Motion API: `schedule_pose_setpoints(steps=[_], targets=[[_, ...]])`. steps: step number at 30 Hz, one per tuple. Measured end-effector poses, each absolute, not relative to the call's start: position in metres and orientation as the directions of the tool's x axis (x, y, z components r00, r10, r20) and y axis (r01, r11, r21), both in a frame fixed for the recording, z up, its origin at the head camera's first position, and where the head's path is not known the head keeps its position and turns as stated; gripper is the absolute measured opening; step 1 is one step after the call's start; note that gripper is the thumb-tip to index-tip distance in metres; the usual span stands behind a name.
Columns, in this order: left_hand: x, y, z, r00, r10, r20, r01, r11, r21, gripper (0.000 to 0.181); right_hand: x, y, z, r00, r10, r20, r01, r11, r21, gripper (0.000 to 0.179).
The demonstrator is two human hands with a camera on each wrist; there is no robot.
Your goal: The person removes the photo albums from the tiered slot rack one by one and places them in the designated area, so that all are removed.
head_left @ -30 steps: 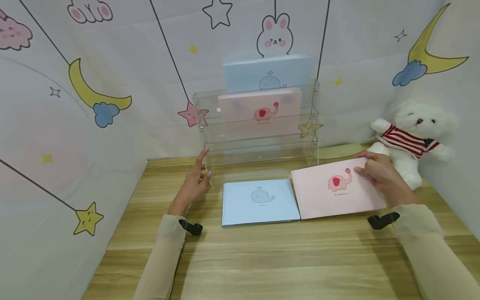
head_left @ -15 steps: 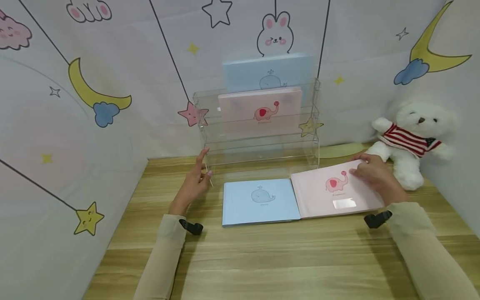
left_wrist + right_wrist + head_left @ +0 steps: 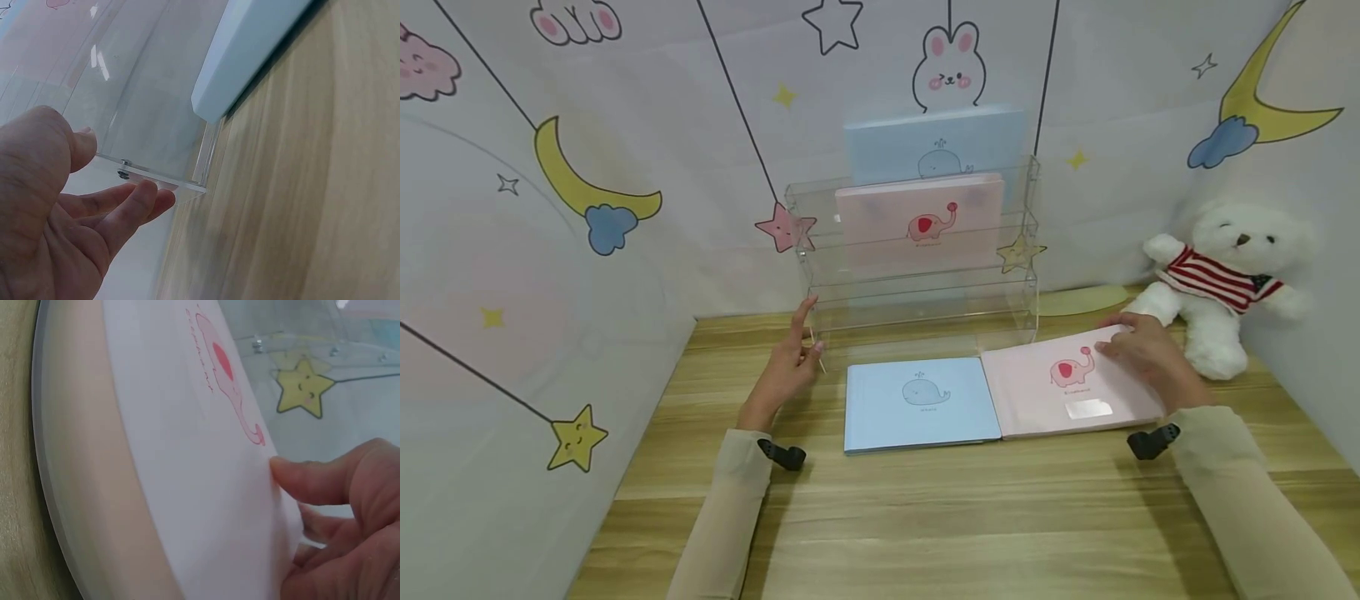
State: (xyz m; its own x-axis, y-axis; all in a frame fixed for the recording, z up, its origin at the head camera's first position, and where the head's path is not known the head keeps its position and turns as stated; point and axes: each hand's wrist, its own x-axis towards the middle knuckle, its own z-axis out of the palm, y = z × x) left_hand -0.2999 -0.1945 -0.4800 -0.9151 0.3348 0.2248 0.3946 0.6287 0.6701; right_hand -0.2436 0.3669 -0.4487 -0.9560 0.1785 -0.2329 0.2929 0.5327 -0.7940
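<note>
At the clear rack's (image 3: 925, 312) left side, my left hand (image 3: 786, 362) holds the side panel. In the left wrist view, the thumb of the left hand (image 3: 69, 206) lies on one side of that panel's edge and the fingers on the other. My right hand (image 3: 1153, 358) grips the upper right corner of a pink elephant book (image 3: 1030, 387). In the right wrist view, the thumb (image 3: 294, 475) rests on the cover and the other fingers curl behind it; the book (image 3: 181, 462) looks bowed. Left of it, touching at the edge, lies a blue whale book (image 3: 887, 408).
Upright in the rack stand a second pink elephant book (image 3: 880, 221) and, behind and higher, another blue whale book (image 3: 880, 150). A white teddy bear (image 3: 1217, 333) in a striped shirt sits beyond my right hand. Wooden table (image 3: 925, 517) stretches in front of the books.
The right hand has brought the pink book down a little and slightly left, and a glare patch now shows on its cover. The left hand stays put.
</note>
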Motion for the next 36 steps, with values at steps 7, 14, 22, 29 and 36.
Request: schedule_pose_setpoints(steps=[7,14,22,29,36], targets=[[-0.300,-0.194,-0.480,-0.918,0.328,0.224,0.390,0.637,0.665,0.082,-0.241,0.367,-0.445,-0.944,0.223,-0.242,0.324,0.509,-0.797,0.060],[-0.299,-0.194,-0.479,-0.915,0.337,0.221,0.394,0.633,0.666,0.082,-0.236,0.366,-0.443,-0.949,0.266,-0.169,0.291,0.537,-0.792,0.051],[-0.299,-0.195,-0.480,-0.913,0.337,0.228,0.399,0.627,0.669,0.082,-0.237,0.360,-0.436,-0.950,0.301,-0.075,0.228,0.511,-0.829,0.051],[-0.299,-0.195,-0.479,-0.910,0.345,0.231,0.408,0.633,0.658,0.083,-0.237,0.353,-0.416,-0.954,0.299,-0.015,0.154,0.447,-0.881,0.059],[-0.299,-0.194,-0.480,-0.905,0.352,0.240,0.418,0.622,0.662,0.082,-0.242,0.344,-0.393,-0.966,0.237,0.100,-0.008,0.361,-0.933,0.064]])
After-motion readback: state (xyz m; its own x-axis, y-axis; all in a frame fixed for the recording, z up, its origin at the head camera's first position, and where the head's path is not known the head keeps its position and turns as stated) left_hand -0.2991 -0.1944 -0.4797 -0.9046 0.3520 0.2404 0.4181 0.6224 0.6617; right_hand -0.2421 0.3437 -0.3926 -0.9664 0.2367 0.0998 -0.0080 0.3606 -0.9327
